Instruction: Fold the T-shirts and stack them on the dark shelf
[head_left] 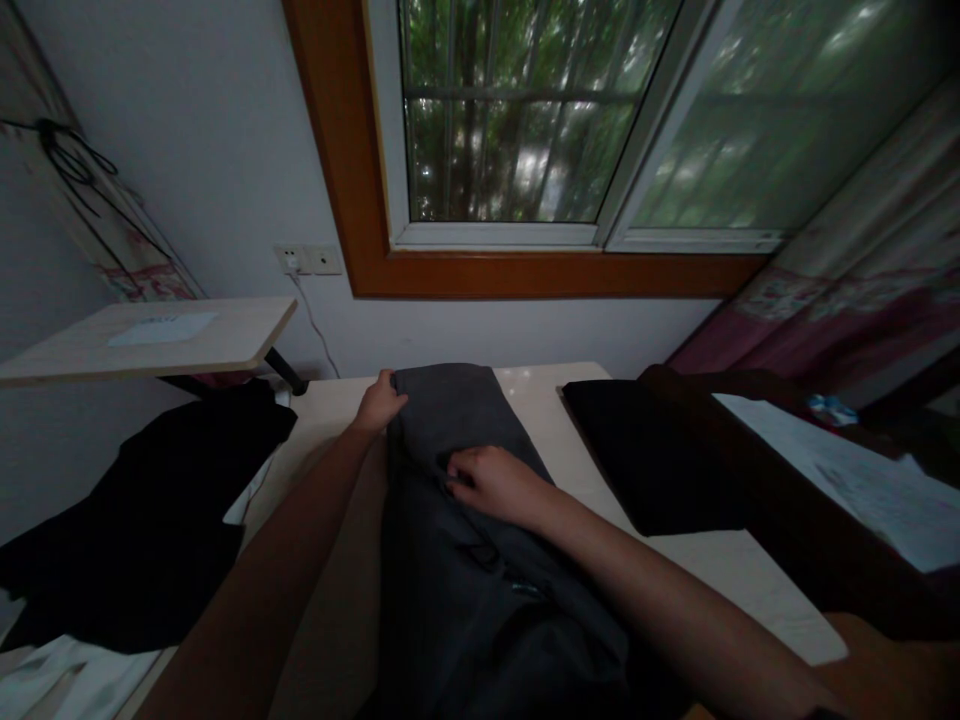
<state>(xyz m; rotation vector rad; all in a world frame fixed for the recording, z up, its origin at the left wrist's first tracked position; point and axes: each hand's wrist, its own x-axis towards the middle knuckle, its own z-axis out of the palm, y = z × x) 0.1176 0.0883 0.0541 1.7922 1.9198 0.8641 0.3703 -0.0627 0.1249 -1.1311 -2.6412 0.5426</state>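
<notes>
A dark grey garment (457, 560) lies lengthwise on the pale table (720, 570), its far end folded over. My left hand (379, 403) grips the garment's far left corner at the edge of the fold. My right hand (491, 482) presses on the middle of the cloth, fingers bunching a fold. Both forearms reach out from the bottom of the view.
A folded black cloth (645, 455) lies on the table to the right, beside a dark wooden piece carrying white papers (855, 480). A black garment (142, 510) is heaped at the left under a small light side table (150, 340). A window and wall socket (307, 259) face me.
</notes>
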